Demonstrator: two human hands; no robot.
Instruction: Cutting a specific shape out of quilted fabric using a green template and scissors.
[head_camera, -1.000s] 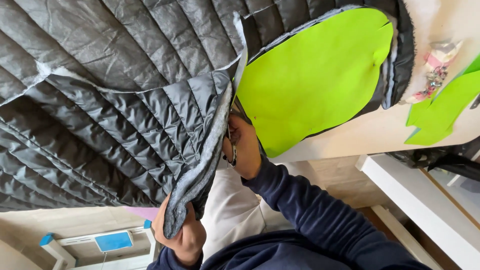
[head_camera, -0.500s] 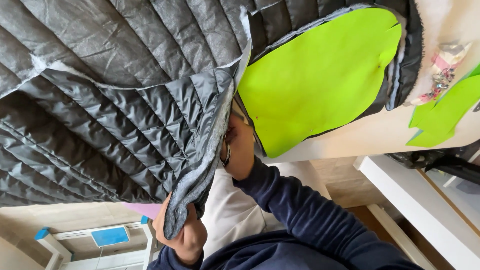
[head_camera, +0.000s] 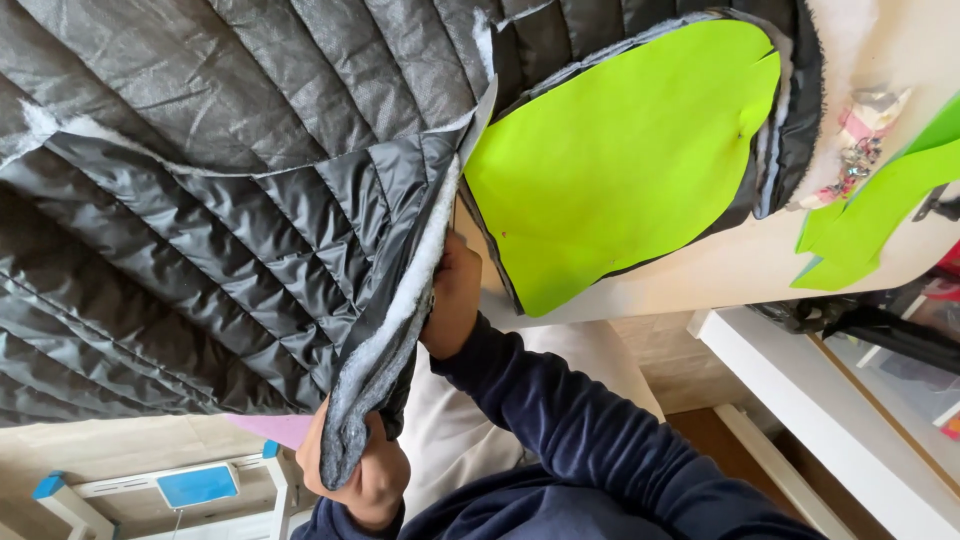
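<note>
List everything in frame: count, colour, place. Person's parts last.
quilted fabric: one, black-grey with white batting edge, covers the left and top of the table, edge folded up
pattern piece: one, lime green, lies on the fabric at centre right
paper offcuts: a few, lime green, right edge of the table
table: one, pale beige, under the fabric
small clutter: pink and metallic, too blurred to identify, upper right
shelf: one, white, lower right
left hand: one, grip closed on the folded fabric edge, bottom centre
right hand: one, navy sleeve, holds the same edge higher up
</note>
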